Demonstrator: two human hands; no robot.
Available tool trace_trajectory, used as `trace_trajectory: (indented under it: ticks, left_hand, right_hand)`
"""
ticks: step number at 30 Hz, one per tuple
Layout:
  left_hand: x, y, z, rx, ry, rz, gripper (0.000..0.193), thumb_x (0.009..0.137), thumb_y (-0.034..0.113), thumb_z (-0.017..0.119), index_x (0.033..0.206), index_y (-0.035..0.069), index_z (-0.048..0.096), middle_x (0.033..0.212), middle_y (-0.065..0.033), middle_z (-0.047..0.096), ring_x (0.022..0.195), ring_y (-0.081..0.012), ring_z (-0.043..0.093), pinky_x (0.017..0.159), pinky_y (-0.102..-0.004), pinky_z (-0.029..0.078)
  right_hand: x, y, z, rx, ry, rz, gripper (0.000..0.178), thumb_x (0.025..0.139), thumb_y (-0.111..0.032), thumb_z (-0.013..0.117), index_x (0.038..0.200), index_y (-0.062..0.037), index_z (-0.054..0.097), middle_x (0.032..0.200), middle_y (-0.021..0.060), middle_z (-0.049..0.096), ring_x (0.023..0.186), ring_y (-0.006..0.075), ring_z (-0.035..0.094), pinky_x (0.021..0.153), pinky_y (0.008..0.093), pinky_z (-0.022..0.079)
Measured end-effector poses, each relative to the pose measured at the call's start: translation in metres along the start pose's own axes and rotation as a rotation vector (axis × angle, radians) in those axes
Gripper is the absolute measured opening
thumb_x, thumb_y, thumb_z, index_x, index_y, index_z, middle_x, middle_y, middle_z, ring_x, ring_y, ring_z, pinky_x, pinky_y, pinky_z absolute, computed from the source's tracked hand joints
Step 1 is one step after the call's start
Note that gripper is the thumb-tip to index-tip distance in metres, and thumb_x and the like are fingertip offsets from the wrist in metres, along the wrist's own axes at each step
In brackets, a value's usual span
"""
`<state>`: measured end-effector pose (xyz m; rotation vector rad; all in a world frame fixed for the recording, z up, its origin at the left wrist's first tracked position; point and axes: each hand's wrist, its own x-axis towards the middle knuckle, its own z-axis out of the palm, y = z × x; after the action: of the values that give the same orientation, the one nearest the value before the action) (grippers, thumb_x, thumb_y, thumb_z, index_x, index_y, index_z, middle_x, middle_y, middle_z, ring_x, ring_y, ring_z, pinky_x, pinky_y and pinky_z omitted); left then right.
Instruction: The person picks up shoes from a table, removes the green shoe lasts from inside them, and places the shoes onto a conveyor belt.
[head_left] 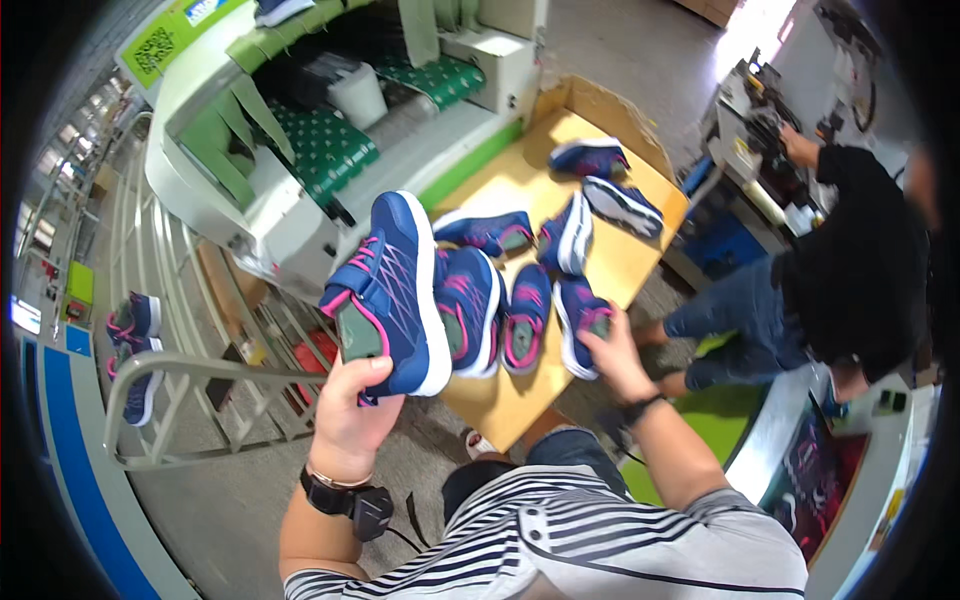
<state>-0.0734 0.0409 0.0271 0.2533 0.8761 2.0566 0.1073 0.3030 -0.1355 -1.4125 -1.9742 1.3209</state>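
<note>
While aloft, blue shoe [400,290] lengthwise toe-forward.

the left hand [350,410] grips a blue shoe [395,300] at the heel, toe pointing up and away. the right hand [615,350] touches a second shoe [575,325] with its thumb at the collar; its other fingers are mostly hidden. between the hands, more shoes [523,325] sit on a table [500,415], with others beyond the right hand. left of the left hand is a metal rack [215,370]; beyond it, a machine [180,155]. right of the right hand, a person [850,265] bends over.
</note>
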Motion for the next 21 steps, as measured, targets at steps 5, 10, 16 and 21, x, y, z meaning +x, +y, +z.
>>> trace_trajectory:
  ticks: [5,10,16,21]
  left_hand:
    - [0.102,0.071,-0.004,0.066,0.122,0.112,0.048,0.086,0.000,0.056,0.133,-0.001,0.052,0.126,-0.0125,0.062,0.119,-0.0272,0.059,0.107,-0.0434,0.044]
    - [0.273,0.129,-0.040,0.173,0.469,0.312,0.023,0.084,0.005,0.065,0.107,0.006,0.061,0.096,-0.0068,0.068,0.086,-0.0235,0.069,0.078,-0.0434,0.058]
    - [0.422,0.191,-0.147,0.632,0.820,0.610,0.058,0.078,0.012,0.075,0.128,-0.001,0.049,0.115,-0.0127,0.062,0.103,-0.0257,0.062,0.090,-0.0380,0.051]
    - [0.465,0.199,-0.187,1.605,0.714,1.178,0.065,0.096,0.029,0.065,0.144,-0.006,0.038,0.136,-0.0237,0.055,0.126,-0.0338,0.054,0.104,-0.0397,0.043]
  right_hand:
    - [0.036,-0.048,-0.129,0.147,-0.395,-0.140,0.064,0.079,-0.005,0.073,0.138,-0.0048,0.048,0.121,0.0091,0.058,0.115,0.0192,0.055,0.100,0.0321,0.044]
    - [0.205,-0.214,0.007,0.013,-0.240,-0.856,0.062,0.086,-0.024,0.070,0.136,-0.0049,0.038,0.120,0.0213,0.058,0.115,0.0332,0.059,0.098,0.0390,0.046]
    - [0.381,-0.422,0.250,-0.078,-0.214,-0.928,0.061,0.091,-0.021,0.060,0.147,-0.0118,0.037,0.129,0.0268,0.057,0.116,0.0436,0.058,0.097,0.0496,0.046]
    - [0.346,-0.426,0.313,-0.629,-0.211,-0.789,0.065,0.094,-0.027,0.052,0.154,-0.0151,0.033,0.158,0.0211,0.031,0.143,0.0430,0.033,0.110,0.0677,0.026]
